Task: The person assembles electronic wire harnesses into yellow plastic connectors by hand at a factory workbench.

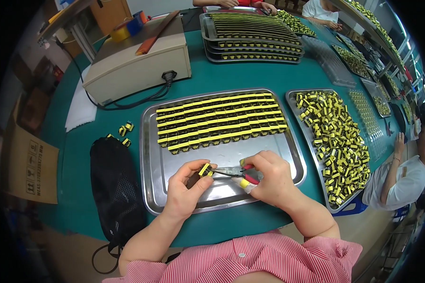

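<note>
The left hand (186, 188) has its thumb and fingers pinched together on a small block-shaped component with a bright yellow band and dark body (205, 170), held over the near part of a silver rectangular metal tray (269, 147). The right hand (272, 175) is closed around slim-nosed metal pliers with red-and-black handles (240, 173); their tips reach the component, though whether they grip it cannot be told. Beyond both hands, tight rows of yellow-and-black components (222, 120) fill the tray's far part. To the right hand's right, a second metal tray (336, 207) carries a jumbled heap of loose yellow-and-black components (342, 146). Left of the left hand, a black mesh fabric pouch (117, 186) lies on the green counter (236, 76).
</note>
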The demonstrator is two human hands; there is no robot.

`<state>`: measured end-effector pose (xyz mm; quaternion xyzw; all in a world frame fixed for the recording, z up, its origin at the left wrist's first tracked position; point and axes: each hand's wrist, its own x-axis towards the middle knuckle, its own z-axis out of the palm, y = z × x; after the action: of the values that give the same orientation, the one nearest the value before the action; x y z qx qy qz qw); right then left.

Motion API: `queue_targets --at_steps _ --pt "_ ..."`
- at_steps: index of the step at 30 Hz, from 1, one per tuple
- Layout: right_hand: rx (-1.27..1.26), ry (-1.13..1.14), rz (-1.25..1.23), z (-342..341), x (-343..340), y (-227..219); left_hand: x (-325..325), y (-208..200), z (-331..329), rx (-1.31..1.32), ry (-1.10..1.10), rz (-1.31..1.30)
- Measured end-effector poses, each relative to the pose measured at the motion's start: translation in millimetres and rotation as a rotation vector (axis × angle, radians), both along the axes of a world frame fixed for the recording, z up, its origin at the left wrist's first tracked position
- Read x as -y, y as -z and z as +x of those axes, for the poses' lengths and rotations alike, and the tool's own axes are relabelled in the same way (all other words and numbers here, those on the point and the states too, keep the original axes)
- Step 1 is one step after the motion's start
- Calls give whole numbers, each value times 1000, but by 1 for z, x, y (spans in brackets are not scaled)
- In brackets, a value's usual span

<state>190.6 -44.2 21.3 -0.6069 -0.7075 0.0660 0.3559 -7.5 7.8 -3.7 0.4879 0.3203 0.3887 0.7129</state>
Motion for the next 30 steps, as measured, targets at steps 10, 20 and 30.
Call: queue_targets --at_steps 10,20,30 --pt "15 -5 19 -1 1 1 2 0 0 -23 -2 37" --pt "28 -5 16 -1 1 1 4 0 1 -132 -78 152" --pt "13 -15 38 -3 0 0 4 2 1 -158 -133 231"
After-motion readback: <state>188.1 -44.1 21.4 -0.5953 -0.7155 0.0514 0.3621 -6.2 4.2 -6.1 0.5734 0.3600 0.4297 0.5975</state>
